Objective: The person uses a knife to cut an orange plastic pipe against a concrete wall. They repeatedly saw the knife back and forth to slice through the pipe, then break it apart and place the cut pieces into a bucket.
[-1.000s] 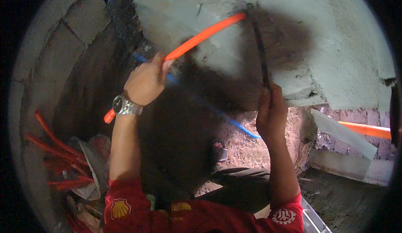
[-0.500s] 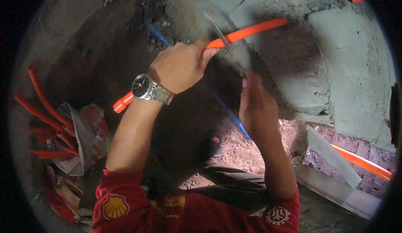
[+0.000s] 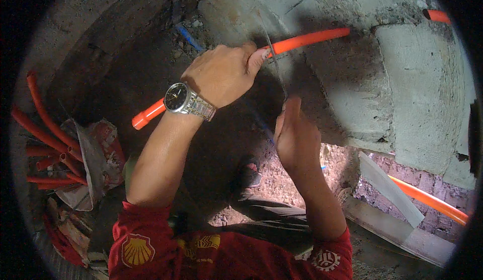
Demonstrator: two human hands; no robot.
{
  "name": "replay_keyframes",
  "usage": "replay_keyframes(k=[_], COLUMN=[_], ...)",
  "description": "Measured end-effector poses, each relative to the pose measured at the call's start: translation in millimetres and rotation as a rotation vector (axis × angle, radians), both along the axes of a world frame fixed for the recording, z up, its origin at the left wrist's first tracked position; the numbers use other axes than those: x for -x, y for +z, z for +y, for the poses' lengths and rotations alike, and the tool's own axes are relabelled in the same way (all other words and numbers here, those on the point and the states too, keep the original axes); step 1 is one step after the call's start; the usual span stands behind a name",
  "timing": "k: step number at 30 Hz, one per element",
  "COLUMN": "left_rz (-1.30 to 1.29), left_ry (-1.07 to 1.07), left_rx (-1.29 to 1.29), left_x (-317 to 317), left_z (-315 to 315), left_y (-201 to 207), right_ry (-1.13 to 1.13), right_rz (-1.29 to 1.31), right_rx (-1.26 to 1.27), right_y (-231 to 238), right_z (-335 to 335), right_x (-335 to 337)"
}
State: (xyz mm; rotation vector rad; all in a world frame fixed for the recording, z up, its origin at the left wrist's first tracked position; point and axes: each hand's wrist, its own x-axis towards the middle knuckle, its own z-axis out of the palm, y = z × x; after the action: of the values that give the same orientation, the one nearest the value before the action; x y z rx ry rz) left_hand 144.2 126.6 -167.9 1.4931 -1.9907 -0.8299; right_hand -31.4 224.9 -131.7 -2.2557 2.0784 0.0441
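My left hand is closed around an orange plastic pipe, its thumb pressed along the top. The pipe runs slanting from lower left to upper right, with a wider socket end showing beyond my watch. In my right hand is the lower end of a thin, narrow metal blade that looks like a hacksaw blade. It crosses the pipe just right of my left thumb and touches or nearly touches it. I cannot make out its teeth or any cut.
A torn white sack at left holds several orange pipes. A blue tube lies in the dirt beyond my left hand. Rough grey plaster covers the right side. Another orange pipe lies at lower right beside a pale strip.
My right hand has moved slightly left and back toward me, drawing the blade along with it across the pipe. My left hand keeps its hold on the pipe.
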Motion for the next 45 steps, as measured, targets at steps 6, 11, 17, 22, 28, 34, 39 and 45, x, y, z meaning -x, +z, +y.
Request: replay_keyframes(k=[6, 11, 17, 22, 28, 34, 39, 45], left_rz=[0.046, -0.057, -0.049, -0.028, -0.027, -0.098, -0.029, -0.086], left_ry=[-0.002, -0.077, -0.143, -0.178, -0.09, -0.045, -0.11, -0.049], left_rx=[0.072, 0.081, 0.131, 0.064, 0.088, -0.034, -0.148, 0.043], left_x=[-2, -8, -7, -2, -2, 3, -5, -8], left_z=[-6, -6, -14, -19, -13, -12, -19, -41], left_y=[-9, -14, -43, -38, -55, -35, -32, -49], right_ry=[-0.049, -0.035, -0.069, 0.001, -0.076, 0.032, -0.042, -0.05], right_rz=[-0.042, -0.023, -0.083, -0.044, -0.058, 0.012, -0.002, -0.063], right_rx=[-0.069, -0.074, -0.096, -0.013, -0.103, 0.007, -0.022, -0.082], right_y=[12, 2, 1, -12, -4, -20, -19, -12], right_z=[-14, -21, -5, -48, 0, -50, -12, 3], right_x=[-6, -9, -4, -15, 2, -21, -8, 1])
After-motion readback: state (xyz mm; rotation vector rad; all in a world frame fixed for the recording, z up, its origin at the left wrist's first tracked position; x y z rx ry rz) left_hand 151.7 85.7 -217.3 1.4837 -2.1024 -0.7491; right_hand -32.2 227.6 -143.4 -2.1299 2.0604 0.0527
